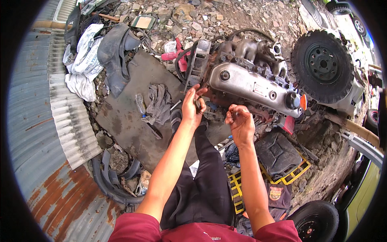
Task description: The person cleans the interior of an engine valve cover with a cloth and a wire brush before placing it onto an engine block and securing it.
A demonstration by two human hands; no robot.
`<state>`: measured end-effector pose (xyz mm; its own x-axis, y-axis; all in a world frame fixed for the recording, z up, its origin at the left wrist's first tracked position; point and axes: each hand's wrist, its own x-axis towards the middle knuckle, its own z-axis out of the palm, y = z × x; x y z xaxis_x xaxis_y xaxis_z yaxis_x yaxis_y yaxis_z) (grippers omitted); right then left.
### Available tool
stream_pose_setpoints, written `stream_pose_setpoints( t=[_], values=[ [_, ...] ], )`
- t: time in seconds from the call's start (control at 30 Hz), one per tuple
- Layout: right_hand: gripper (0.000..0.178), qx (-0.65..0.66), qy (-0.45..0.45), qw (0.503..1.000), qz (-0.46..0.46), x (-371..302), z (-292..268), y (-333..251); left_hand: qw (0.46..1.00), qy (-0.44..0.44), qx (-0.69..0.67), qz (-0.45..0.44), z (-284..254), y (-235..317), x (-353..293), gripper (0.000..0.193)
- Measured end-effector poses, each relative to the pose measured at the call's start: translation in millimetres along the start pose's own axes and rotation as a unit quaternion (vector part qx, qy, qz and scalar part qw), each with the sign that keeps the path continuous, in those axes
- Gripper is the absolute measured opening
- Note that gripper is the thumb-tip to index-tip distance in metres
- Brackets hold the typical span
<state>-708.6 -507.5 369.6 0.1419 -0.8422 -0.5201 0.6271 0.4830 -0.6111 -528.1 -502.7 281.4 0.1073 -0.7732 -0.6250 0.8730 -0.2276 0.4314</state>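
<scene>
A silver-grey engine, with a smooth valve cover and a black cap on its right end, lies just beyond my hands. My left hand is raised near its left end, fingers curled around a small dark piece whose kind I cannot make out. To the right, my right hand hovers in front of the engine's near side, apart from it. Its fingers are bent inward with the tips close together; anything between them is too small or hidden to name. Cast manifold pipes curve along the engine's far side.
A crumpled grey rag and a plastic bottle lie on a dark ground sheet. Right of my legs are a black jerrycan and a yellow crate. A knobbly tyre stands behind; corrugated metal lines the left.
</scene>
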Motion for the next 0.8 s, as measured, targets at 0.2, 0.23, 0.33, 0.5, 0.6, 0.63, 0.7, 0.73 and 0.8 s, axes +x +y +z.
stream_pose_setpoints(
  t=[0.2,0.23,0.33,0.5,0.6,0.63,0.7,0.73,0.8],
  values=[
    [0.018,-0.389,0.052,0.916,-0.090,-32,33,18,0.987,-0.063,-0.114,-0.092,2,-3,-53,0.039],
    [0.015,-0.423,0.036,0.903,-0.071,-41,44,13,0.986,-0.065,-0.112,-0.102,4,-2,-61,0.039],
    [0.041,-0.597,0.000,0.784,-0.171,-49,52,9,0.985,-0.078,-0.062,-0.141,22,12,-84,0.041],
    [0.042,-0.597,0.035,0.788,-0.147,-75,76,2,0.973,-0.160,-0.017,-0.164,42,50,-115,0.040],
    [0.041,-0.592,0.048,0.790,-0.152,-102,102,-10,0.970,-0.161,0.027,-0.181,61,84,-146,0.039],
    [0.042,-0.593,0.044,0.786,-0.169,-114,110,-13,0.966,-0.172,0.038,-0.190,67,96,-159,0.039],
    [0.042,-0.602,0.031,0.770,-0.211,-135,125,-13,0.956,-0.182,0.053,-0.222,66,110,-179,0.039],
    [0.041,-0.582,0.021,0.785,-0.208,-146,135,-12,0.952,-0.176,0.061,-0.244,68,116,-187,0.039],
    [0.040,-0.611,-0.001,0.760,-0.220,-169,153,-12,0.946,-0.162,0.066,-0.271,68,131,-201,0.041]
  ],
)
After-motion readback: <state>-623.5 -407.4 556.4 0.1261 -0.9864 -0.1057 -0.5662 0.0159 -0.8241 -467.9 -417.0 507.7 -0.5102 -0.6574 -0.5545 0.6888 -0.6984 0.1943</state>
